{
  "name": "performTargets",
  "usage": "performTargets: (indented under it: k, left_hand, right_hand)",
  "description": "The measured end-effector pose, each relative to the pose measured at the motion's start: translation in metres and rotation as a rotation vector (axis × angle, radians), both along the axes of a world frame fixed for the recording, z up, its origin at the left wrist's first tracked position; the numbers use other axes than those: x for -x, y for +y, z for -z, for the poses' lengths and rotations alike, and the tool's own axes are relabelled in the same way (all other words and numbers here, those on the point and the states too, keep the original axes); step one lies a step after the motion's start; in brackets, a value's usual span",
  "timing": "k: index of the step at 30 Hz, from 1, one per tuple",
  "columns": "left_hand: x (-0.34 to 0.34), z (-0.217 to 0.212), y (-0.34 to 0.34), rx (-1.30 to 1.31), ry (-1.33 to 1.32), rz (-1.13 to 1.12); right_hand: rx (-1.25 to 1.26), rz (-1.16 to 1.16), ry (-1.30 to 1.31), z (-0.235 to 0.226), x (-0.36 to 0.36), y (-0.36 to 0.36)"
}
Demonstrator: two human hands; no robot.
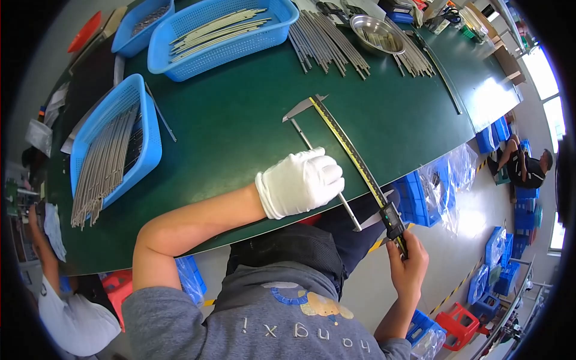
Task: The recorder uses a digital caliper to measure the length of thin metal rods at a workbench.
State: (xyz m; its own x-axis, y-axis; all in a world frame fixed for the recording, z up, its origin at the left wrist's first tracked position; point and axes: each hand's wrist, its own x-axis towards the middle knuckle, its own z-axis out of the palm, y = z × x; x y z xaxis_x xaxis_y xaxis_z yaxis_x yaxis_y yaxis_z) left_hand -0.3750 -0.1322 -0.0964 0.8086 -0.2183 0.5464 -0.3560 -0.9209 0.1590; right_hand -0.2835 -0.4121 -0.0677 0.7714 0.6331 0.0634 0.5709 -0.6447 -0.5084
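My left hand (303,182), in a white glove, is closed around a thin metal rod (302,133). The rod runs slantwise, one end near the table's middle and the other past the front edge. In my bare right hand (408,261) is the display end of a long digital caliper (354,155). Its beam reaches far across the green table (222,126). One jaw (298,110) is by the rod's far end; the sliding jaw (371,221) is by the near end. Whether the jaws touch the rod I cannot tell.
A blue basket of metal rods (153,147) stands at left. Another blue basket (180,73) at the back holds pale rods. Loose grey rods (327,42) and a steel bowl (377,33) lie at back right. Blue crates (414,198) stand beside the table. Two other people sit nearby.
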Motion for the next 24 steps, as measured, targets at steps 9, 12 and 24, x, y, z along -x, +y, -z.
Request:
performTargets:
  k: [9, 12, 24]
  left_hand:
    - [-0.0007, 0.0006, 0.0024, 0.137, 0.100, 0.000]
    - [-0.0003, -0.0013, 0.0034, 0.164, 0.129, 0.016]
    - [0.0008, -0.0017, 0.0049, 0.247, 0.131, 0.028]
  right_hand:
    - [-0.003, -0.034, -0.007, -0.0001, 0.0015, 0.0006]
    - [-0.035, -0.041, -0.006, 0.0015, 0.0037, -0.0003]
    - [-0.065, -0.077, -0.035, 0.0052, 0.0048, -0.0039]
